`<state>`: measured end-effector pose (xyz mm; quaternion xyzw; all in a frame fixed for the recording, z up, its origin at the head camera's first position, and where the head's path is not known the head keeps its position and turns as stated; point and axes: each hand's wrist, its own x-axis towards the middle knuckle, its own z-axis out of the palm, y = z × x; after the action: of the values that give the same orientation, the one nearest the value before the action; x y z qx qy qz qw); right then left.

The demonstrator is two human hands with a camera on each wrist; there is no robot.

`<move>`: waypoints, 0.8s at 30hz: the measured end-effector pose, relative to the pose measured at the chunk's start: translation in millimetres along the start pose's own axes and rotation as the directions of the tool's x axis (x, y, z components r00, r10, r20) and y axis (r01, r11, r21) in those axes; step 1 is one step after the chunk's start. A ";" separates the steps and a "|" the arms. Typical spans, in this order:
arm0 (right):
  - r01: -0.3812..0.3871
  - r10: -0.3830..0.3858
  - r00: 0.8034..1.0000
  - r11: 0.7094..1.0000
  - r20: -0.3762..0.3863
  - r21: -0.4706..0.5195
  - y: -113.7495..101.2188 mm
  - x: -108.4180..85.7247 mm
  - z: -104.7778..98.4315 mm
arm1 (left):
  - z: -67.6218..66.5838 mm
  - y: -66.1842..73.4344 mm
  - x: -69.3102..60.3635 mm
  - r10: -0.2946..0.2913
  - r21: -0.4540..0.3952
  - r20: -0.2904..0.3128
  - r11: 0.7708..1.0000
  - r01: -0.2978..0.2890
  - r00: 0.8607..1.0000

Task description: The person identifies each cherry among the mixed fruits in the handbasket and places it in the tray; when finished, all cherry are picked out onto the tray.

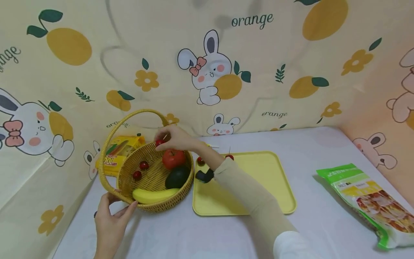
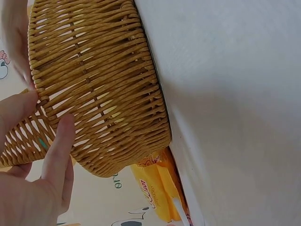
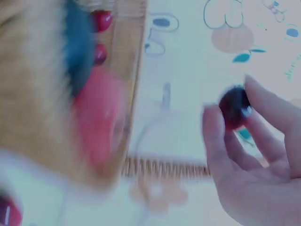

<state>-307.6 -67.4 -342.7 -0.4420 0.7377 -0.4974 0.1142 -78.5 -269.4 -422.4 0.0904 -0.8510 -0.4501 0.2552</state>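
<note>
My left hand grips the near left rim of a woven basket beside its tall handle; in the left wrist view the index finger lies along the wicker wall. Over the basket's far side, my right hand pinches a dark red cherry between thumb and fingers. Inside the basket lie a banana, a dark avocado, a red apple-like fruit and two cherries. The right wrist view is partly blurred.
A yellow tray right of the basket bears cherries, partly hidden by the right arm, which crosses it. Behind the basket's left side lies a yellow packet. A green-and-white food bag rests at the table's right.
</note>
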 end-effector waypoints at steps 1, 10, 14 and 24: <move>0.003 -0.003 0.998 1.000 -0.057 -0.001 1.4 -10.1 -8.4 | -0.7 0.1 -0.1 -0.005 0.003 0.001 1.000 0.005 1.000; -0.187 0.148 0.948 0.975 -0.281 -0.118 31.2 -113.0 -71.7 | -2.4 1.9 0.8 -0.016 0.023 -0.015 1.000 0.017 1.000; -0.303 0.232 0.927 0.926 -0.294 -0.225 48.9 -155.4 -89.5 | 0.0 0.8 1.6 -0.016 0.025 -0.010 1.000 0.016 1.000; -0.401 0.329 0.906 0.869 -0.268 -0.290 79.8 -199.3 -100.4 | 0.5 0.9 0.7 -0.010 0.034 -0.024 0.999 0.011 1.000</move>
<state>-295.5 157.9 -415.3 -0.2518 0.8903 -0.3761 0.0506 -79.2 -268.8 -421.7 0.1045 -0.8549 -0.4357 0.2614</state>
